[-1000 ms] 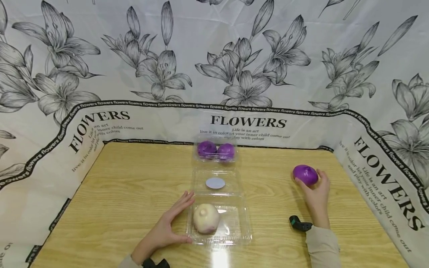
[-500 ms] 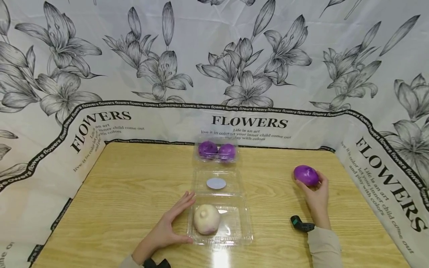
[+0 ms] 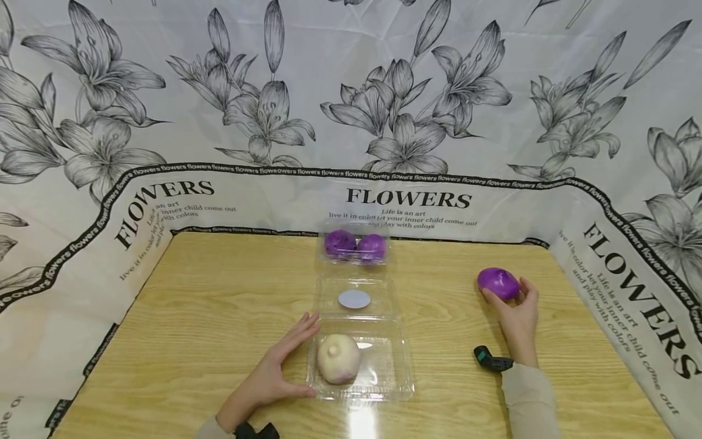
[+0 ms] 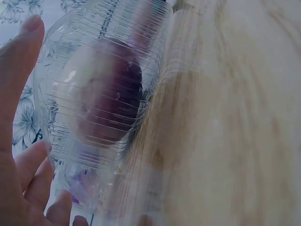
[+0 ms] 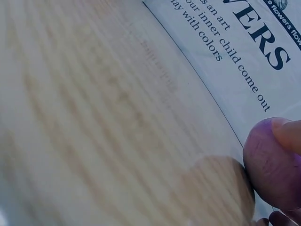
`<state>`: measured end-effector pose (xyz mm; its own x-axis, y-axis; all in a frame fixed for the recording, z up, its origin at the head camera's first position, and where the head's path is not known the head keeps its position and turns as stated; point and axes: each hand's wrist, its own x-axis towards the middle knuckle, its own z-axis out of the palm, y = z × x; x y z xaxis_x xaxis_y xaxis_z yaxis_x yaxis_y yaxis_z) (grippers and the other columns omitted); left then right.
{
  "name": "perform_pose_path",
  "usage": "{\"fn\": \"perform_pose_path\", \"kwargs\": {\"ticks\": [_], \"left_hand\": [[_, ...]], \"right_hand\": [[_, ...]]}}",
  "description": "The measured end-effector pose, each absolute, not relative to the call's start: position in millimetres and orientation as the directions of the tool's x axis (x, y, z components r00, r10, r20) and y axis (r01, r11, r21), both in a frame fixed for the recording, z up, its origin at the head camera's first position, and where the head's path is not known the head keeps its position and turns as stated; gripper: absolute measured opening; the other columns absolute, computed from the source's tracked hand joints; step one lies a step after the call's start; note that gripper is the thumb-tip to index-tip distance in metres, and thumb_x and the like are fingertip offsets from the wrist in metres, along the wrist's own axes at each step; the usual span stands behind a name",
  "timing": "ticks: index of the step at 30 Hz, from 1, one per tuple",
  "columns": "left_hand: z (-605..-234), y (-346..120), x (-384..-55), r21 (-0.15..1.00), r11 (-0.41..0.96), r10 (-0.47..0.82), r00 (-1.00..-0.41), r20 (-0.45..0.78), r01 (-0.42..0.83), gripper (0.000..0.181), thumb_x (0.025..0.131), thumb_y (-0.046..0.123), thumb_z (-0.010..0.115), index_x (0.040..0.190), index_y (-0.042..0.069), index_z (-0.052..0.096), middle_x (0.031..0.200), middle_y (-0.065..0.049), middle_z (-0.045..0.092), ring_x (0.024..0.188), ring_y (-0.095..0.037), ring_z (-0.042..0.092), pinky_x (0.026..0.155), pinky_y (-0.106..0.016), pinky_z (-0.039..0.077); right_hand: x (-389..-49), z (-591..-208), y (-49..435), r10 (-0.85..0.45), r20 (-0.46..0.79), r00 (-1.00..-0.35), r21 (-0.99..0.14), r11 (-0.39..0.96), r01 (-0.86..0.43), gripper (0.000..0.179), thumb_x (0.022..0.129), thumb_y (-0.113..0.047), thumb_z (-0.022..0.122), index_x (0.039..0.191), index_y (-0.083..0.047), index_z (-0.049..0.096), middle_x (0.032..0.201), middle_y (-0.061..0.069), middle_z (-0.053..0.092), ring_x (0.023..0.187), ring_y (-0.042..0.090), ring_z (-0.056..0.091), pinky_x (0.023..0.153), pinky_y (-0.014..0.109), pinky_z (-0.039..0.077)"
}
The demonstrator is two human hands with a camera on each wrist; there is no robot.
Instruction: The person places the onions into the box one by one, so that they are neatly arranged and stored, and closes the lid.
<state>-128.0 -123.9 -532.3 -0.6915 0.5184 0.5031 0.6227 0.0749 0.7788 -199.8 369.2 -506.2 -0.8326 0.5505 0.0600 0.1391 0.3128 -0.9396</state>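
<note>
My right hand (image 3: pixel 517 317) pinches a shiny purple turnip (image 3: pixel 498 283) between thumb and fingers, toward the right side of the table. In the right wrist view, the thumb lies over that purple turnip (image 5: pixel 270 165), and its lower edge is cut off. An open clear plastic clamshell box (image 3: pixel 403 366) lies in front of me, its lid folded back. A pale turnip (image 3: pixel 338 358) with a purplish side sits in its left half. My left hand (image 3: pixel 269 372) is spread along the box's left side, fingers straight and fingertips at the rim. The left wrist view shows the turnip (image 4: pixel 101 92) through the ribbed wall.
Behind the lid, a second clear box (image 3: pixel 353 257) holds two purple turnips (image 3: pixel 340 244). A white oval label (image 3: pixel 354 299) is on the open lid. The wooden table (image 3: pixel 219 280) is bordered by a flower-printed cloth (image 3: pixel 274 201) at the back and sides.
The right hand and the purple turnip have shifted very slightly; the grip is the same. The left hand and the box have stayed in place.
</note>
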Motion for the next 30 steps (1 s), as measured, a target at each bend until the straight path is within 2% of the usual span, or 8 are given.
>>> {"fn": "perform_pose_path", "kwargs": {"ticks": [5, 11, 20, 26, 30], "left_hand": [[-532.6, -124.3, -128.1, 0.784, 0.077, 0.519, -0.695, 0.497, 0.617, 0.102, 0.068, 0.033, 0.092, 0.149, -0.001, 0.040, 0.159, -0.023, 0.027, 0.147, -0.044, 0.015, 0.120, -0.032, 0.009], [-530.6, -124.1, -127.4, 0.784, 0.077, 0.516, -0.697, 0.498, 0.617, 0.102, 0.067, 0.030, 0.092, 0.148, -0.002, 0.040, 0.158, -0.024, 0.027, 0.147, -0.046, 0.015, 0.120, -0.032, 0.009], [-530.6, -125.7, -127.3, 0.792, 0.084, 0.521, -0.704, 0.482, 0.605, 0.101, 0.068, 0.032, 0.091, 0.149, 0.000, 0.040, 0.159, -0.022, 0.026, 0.148, -0.043, 0.014, 0.120, -0.032, 0.008], [-530.6, -125.8, -127.5, 0.796, 0.079, 0.518, -0.707, 0.481, 0.600, 0.100, 0.068, 0.029, 0.092, 0.149, 0.000, 0.040, 0.160, -0.021, 0.026, 0.148, -0.043, 0.014, 0.120, -0.031, 0.008], [-530.7, -125.8, -127.2, 0.797, 0.084, 0.521, -0.708, 0.476, 0.598, 0.100, 0.068, 0.027, 0.092, 0.149, 0.000, 0.039, 0.160, -0.021, 0.026, 0.148, -0.043, 0.014, 0.120, -0.032, 0.009]], "right_hand": [[-202.5, -509.1, 368.9, 0.535, 0.077, -0.841, -0.931, 0.341, 0.132, 0.090, 0.084, -0.023, 0.081, 0.154, -0.009, 0.026, 0.155, 0.019, 0.033, 0.144, 0.031, 0.032, 0.120, 0.041, 0.027], [-199.0, -510.7, 365.7, 0.552, 0.088, -0.829, -0.939, 0.324, 0.117, 0.089, 0.083, -0.025, 0.082, 0.154, -0.011, 0.028, 0.150, 0.017, 0.038, 0.135, 0.030, 0.039, 0.116, 0.040, 0.033], [-194.9, -502.5, 360.6, 0.586, -0.003, -0.811, -0.967, 0.206, 0.153, 0.090, 0.084, -0.029, 0.082, 0.154, -0.016, 0.028, 0.155, 0.014, 0.034, 0.134, 0.029, 0.039, 0.116, 0.040, 0.032], [-194.9, -490.3, 355.5, 0.575, -0.058, -0.816, -0.986, 0.095, 0.137, 0.087, 0.084, -0.022, 0.081, 0.154, -0.016, 0.029, 0.156, 0.012, 0.031, 0.139, 0.025, 0.037, 0.116, 0.031, 0.033], [-194.9, -479.3, 351.9, 0.541, -0.082, -0.837, -0.994, 0.021, 0.111, 0.084, 0.085, -0.016, 0.080, 0.154, -0.019, 0.032, 0.156, 0.007, 0.033, 0.139, 0.020, 0.038, 0.109, 0.021, 0.038]]}}
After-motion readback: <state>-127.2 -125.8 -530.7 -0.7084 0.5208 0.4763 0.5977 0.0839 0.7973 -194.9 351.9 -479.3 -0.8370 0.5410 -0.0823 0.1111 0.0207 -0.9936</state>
